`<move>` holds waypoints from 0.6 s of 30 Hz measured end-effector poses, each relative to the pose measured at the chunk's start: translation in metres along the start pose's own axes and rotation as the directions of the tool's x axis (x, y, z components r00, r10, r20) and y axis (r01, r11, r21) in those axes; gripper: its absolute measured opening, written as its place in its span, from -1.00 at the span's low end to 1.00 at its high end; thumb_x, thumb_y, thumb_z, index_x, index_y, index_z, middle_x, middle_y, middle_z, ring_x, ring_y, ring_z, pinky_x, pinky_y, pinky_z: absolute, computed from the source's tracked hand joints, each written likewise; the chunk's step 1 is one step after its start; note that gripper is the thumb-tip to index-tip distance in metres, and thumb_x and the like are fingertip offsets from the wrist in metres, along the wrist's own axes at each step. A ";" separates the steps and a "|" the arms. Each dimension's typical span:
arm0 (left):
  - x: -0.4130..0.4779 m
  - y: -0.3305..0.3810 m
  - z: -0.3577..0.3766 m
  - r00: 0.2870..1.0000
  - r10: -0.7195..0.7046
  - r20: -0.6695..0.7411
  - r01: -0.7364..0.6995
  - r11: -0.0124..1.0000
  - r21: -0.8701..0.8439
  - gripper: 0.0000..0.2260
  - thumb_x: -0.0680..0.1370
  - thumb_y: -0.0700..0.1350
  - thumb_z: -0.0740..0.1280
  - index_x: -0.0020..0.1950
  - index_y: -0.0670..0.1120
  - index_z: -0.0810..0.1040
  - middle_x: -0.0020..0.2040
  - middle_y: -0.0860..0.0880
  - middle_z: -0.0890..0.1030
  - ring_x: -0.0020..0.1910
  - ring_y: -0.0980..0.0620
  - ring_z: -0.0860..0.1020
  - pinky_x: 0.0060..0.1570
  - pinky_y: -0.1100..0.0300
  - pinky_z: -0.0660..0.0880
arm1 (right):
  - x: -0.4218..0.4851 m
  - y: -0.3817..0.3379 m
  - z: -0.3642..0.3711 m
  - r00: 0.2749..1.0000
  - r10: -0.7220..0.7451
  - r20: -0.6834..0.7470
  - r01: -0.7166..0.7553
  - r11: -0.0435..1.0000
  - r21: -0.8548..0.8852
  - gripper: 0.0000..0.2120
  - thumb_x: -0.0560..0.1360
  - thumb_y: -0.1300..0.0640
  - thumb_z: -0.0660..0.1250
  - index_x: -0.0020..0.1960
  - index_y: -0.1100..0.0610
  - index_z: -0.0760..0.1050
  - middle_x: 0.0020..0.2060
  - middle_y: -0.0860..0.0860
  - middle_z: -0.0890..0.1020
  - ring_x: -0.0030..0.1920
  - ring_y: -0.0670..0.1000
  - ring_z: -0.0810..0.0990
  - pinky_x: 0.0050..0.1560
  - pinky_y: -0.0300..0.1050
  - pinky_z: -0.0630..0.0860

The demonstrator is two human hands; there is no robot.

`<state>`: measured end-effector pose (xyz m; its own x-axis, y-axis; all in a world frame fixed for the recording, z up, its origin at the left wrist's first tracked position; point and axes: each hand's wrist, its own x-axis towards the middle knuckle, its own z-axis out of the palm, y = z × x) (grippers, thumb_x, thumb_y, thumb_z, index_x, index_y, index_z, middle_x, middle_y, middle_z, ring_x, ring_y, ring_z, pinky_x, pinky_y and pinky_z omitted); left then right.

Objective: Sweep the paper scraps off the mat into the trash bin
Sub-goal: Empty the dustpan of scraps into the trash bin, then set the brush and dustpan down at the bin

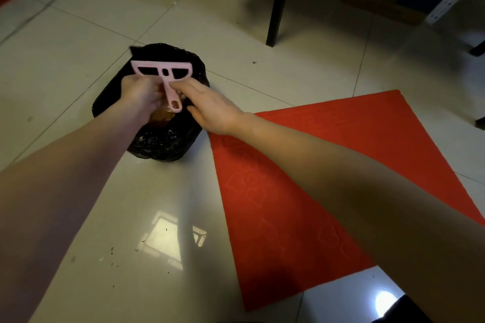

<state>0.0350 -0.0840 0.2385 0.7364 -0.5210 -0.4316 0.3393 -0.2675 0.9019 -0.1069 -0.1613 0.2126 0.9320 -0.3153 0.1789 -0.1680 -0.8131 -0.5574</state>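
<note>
The left hand [141, 92] is gripping the scraper [164, 71] above the trash bin [157, 144] (right hand [210, 110] just touching its handle), probably emptying scraps; next, checking the mat [315, 178].

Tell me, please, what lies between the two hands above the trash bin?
The pink scraper, its handle between left hand and right hand, in the head view.

Pink T-shaped scraper [164, 71] in the grip, head pointing away; black-bagged trash bin [157, 139] beneath the grip; red mat [288, 217] flat, right of it.
</note>
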 end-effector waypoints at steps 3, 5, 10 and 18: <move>0.017 0.000 -0.007 0.980 -0.066 -0.187 0.086 0.991 0.101 -0.62 0.53 -0.30 0.12 0.34 -0.14 0.37 -0.09 -0.09 0.56 -0.24 0.00 0.58 -0.40 0.16 0.53 | -0.009 0.011 -0.004 0.996 0.091 -0.002 -0.091 0.996 -0.013 -0.44 0.45 0.37 0.17 0.44 0.16 0.27 0.29 0.13 0.41 0.27 0.14 0.42 0.21 0.00 0.42; 0.026 -0.006 -0.009 0.974 -0.098 -0.204 0.143 0.965 0.218 -0.46 0.52 -0.29 0.07 0.52 -0.07 0.18 0.02 -0.14 0.60 -0.10 -0.07 0.62 -0.27 0.10 0.53 | -0.016 0.021 -0.004 0.988 0.154 -0.026 -0.154 0.988 -0.023 -0.51 0.44 0.37 0.16 0.36 0.17 0.39 0.23 0.14 0.44 0.23 0.15 0.45 0.18 0.04 0.44; 0.018 -0.019 0.003 0.965 -0.099 -0.243 0.208 0.853 0.479 -0.69 0.56 -0.28 0.17 0.30 -0.26 0.42 -0.41 -0.14 0.50 -0.49 0.04 0.47 -0.43 0.15 0.38 | -0.043 0.047 -0.007 0.951 0.310 0.004 -0.309 0.950 -0.051 -0.64 0.48 0.34 0.16 0.22 0.14 0.52 0.20 0.07 0.44 0.20 0.07 0.47 0.17 -0.02 0.44; -0.002 -0.015 0.037 0.931 0.178 -0.320 0.136 0.645 0.752 -0.50 0.58 -0.17 0.22 0.49 -0.22 0.17 0.47 -0.27 0.23 0.41 -0.27 0.30 0.32 -0.08 0.29 | -0.084 0.082 -0.014 0.892 0.448 0.049 -0.443 0.892 -0.094 -0.69 0.50 0.32 0.16 0.12 0.12 0.58 0.19 0.06 0.45 0.13 0.09 0.51 0.11 -0.01 0.49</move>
<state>0.0070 -0.1091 0.2251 0.9330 -0.2727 -0.2349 -0.1214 -0.8530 0.5077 -0.2036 -0.2079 0.1628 0.7722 -0.6220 -0.1300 -0.5927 -0.6312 -0.5004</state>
